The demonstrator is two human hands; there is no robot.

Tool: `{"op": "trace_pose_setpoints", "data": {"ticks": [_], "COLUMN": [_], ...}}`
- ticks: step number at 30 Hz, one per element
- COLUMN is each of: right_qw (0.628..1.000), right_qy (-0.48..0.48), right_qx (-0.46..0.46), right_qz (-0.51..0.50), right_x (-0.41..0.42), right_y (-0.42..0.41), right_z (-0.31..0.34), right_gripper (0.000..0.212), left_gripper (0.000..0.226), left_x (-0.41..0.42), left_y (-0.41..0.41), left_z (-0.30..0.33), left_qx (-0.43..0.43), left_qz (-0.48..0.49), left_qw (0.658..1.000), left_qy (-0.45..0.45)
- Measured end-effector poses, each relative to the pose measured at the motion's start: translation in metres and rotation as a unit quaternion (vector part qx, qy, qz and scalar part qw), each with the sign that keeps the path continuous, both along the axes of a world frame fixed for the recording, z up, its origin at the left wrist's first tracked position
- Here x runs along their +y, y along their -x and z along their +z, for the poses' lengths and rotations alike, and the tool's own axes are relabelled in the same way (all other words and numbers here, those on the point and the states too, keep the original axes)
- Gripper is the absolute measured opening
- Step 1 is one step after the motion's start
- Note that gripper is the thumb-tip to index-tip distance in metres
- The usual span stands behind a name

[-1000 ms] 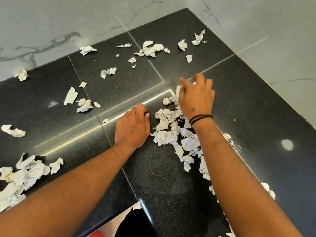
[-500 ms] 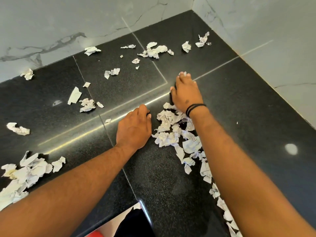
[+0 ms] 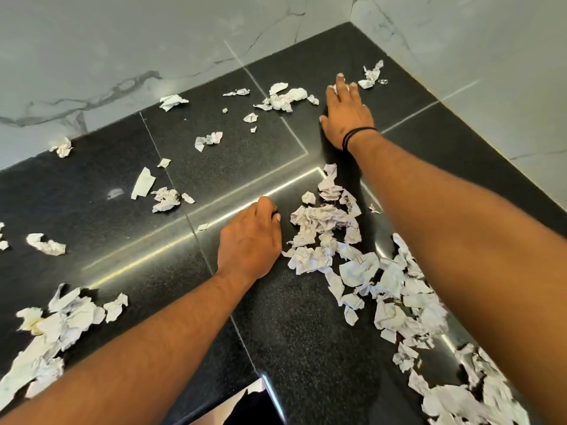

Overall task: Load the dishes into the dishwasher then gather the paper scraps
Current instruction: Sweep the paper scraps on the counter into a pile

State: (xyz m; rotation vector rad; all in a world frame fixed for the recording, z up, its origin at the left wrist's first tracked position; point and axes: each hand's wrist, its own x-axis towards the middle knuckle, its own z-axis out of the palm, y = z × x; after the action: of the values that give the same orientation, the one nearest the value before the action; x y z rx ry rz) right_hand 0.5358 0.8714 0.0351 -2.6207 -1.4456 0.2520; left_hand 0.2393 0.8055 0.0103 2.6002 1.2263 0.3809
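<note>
granite countertop (image 3: 129,271), black and speckled, fills most of the frame and runs to a corner at the upper right, where pale marble wall tiles (image 3: 122,56) meet it. paper scraps lie all over it. the biggest gathered pile (image 3: 395,289) streams from the middle of the frame down to the lower right, partly under the right forearm. a second heap (image 3: 52,329) sits at the lower left edge. smaller loose bits dot the upper half: a cluster (image 3: 285,98) near the top centre, a small bunch (image 3: 372,75) in the far corner, a crumpled wad (image 3: 167,199) left of centre, and singles along the wall at the left.

right hand (image 3: 348,115), with a black band (image 3: 357,136) at the wrist, lies flat on the stone at the upper right, fingers straight and slightly spread, fingertips touching a scrap just short of the corner bunch. left hand (image 3: 250,240) rests at the centre beside the pile, fingers bent downward, holding nothing that i can see.

no dishes or dishwasher show, so the step looks like the gathering part. to do it well, the right palm should stay flat and low, reach past the corner bunch, and drag back toward the centre pile without lifting, since light scraps slip under raised fingers. the left hand can wall the pile so nothing scatters.
</note>
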Motion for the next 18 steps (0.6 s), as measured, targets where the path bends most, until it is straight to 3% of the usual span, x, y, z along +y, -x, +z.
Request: {"op": "trace_pose_setpoints", "data": {"ticks": [5,14,18], "right_qw": [0.999,0.996,0.996], "right_qy": [0.032,-0.080,-0.074], "right_qx": [0.009,0.012,-0.001], "right_qz": [-0.008,0.037,0.044], "right_x": [0.009,-0.096,-0.115], "right_y": [-0.003,0.097,0.113], "right_z": [-0.007,-0.018,0.005], "right_gripper": [0.054,0.033,0.024], "left_gripper": [0.015,0.014,0.015], "left_x": [0.000,-0.002,-0.002], "left_y": [0.000,0.000,0.000], "left_z": [0.001,0.001,0.002], "left_qx": [0.002,0.007,0.009], "left_qz": [-0.004,0.002,-0.001], "left_qw": [1.000,1.000,1.000], "left_qy": [0.005,-0.005,-0.002]}}
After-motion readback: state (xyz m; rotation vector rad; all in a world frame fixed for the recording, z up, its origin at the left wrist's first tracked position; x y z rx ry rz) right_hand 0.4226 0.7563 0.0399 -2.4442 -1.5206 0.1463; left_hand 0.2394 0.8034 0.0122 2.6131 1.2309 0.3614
